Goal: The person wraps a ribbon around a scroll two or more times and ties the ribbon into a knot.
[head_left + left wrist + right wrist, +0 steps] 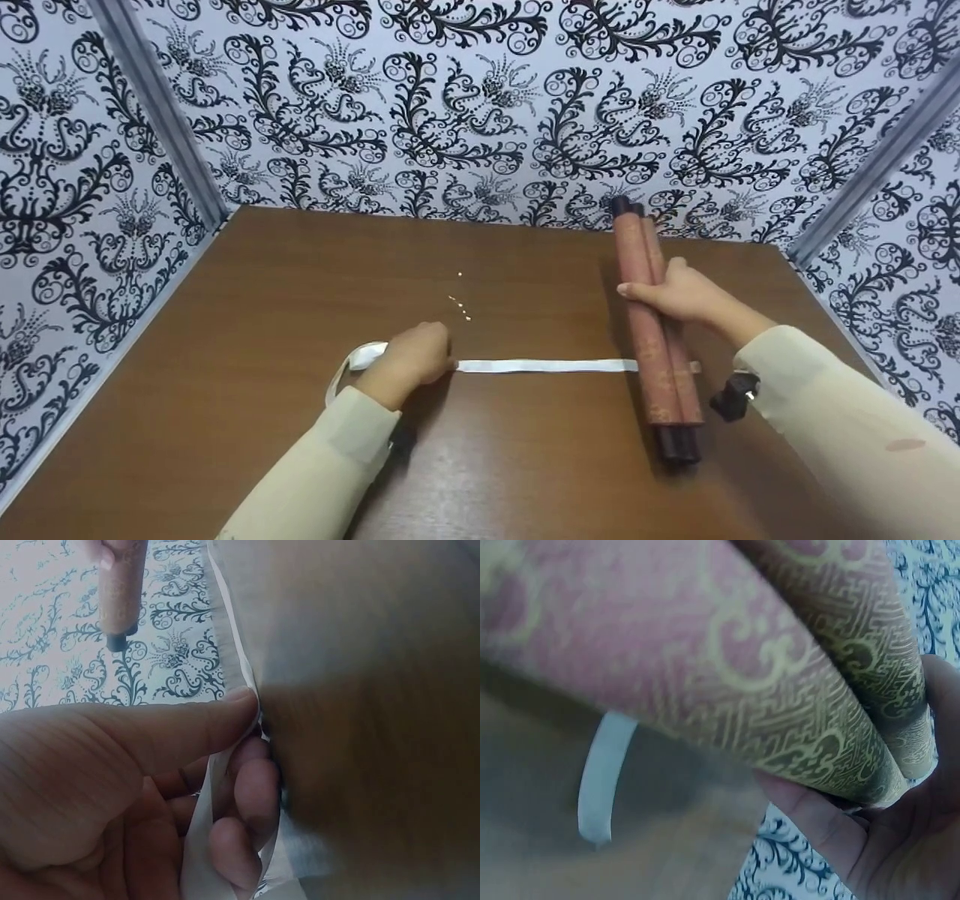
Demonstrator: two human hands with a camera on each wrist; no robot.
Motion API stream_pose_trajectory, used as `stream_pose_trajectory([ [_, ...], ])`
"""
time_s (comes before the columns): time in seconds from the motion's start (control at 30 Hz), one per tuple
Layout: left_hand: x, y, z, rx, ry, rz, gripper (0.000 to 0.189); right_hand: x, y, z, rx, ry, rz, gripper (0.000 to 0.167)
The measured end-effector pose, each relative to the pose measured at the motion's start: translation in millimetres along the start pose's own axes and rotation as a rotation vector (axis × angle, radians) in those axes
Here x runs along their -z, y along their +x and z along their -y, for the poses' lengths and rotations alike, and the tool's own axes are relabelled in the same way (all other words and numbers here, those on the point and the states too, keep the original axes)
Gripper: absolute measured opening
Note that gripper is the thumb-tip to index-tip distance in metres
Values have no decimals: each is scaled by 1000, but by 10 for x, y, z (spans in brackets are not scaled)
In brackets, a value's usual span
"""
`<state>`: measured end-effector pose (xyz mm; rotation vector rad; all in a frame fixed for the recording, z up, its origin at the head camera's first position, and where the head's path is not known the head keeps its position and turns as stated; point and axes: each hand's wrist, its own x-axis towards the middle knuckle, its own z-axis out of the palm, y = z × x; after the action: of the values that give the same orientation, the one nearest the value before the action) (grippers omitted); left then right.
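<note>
In the head view, my right hand (684, 294) grips a red scroll (646, 337) that shows as two rolls side by side with dark rod ends. Its thumb lies across the front of the rolls. Gold patterning covers the scroll (780, 682) in the right wrist view. A white ribbon (547, 366) stretches across the table and passes behind the scroll, with its free end (596, 817) lying beyond. My left hand (420, 352) pinches the ribbon between thumb and fingers, and more ribbon (199, 862) runs through the palm. A loop of it curls left of that hand.
The brown wooden table (300, 277) is bounded by panels (480, 112) in black-and-white scroll-patterned paper. A few tiny pale specks (460, 305) lie near the table's middle. Grey corner posts (161, 105) stand at both sides.
</note>
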<state>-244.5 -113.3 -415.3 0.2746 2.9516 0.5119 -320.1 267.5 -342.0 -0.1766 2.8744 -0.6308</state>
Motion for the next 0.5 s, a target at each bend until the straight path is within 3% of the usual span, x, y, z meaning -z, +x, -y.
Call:
stream_pose_trajectory([
  [0.43, -14, -2, 7, -20, -1, -24, 20, -398, -19, 416, 14, 205, 127, 71],
  [0.5, -10, -6, 6, -20, 1, -26, 18, -470, -17, 480, 1, 312, 161, 67],
])
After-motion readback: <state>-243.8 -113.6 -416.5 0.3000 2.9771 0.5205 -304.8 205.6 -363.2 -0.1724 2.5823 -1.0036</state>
